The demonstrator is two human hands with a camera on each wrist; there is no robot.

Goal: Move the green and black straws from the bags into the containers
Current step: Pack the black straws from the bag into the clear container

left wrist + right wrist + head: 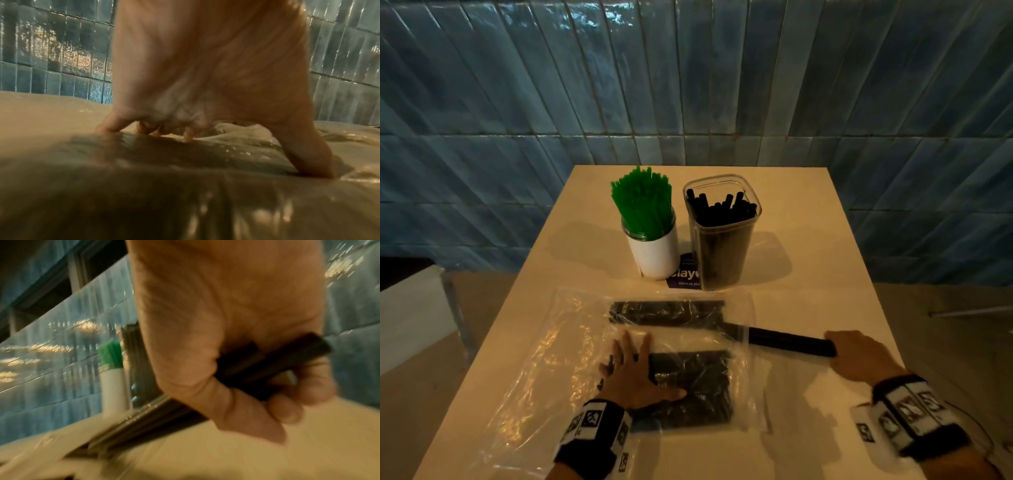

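I'm gripping a bundle (787, 341) of black straws with my right hand (859, 356), fingers and thumb curled round its end, and it is lying half out of the bag (571, 342), its far end under the plastic at the bag's right-hand mouth. My left hand (635, 373) is lying flat on the bag, fingers spread, thumb out to the side, pressing the plastic down just left of the near stack (695, 387) of black straws inside. A second stack (667, 312) is sitting inside the bag on its far side, toward the containers. Beyond the bag, the white cup (654, 255) is packed with green straws (643, 205) standing upright, and touching or just beside it on its right the clear tub (722, 246) is holding black straws (722, 205) leaning loosely, with room left at the top. A purple card (685, 275) is lying under or between the two. I'm seeing no green straws in the bag, so green looks done. Black is partway: some in the tub, one bundle in my hand, two stacks left in the bag. I cannot tell whether there is one bag or two overlapping; the plastic is too crumpled. The right wrist view is blurred.
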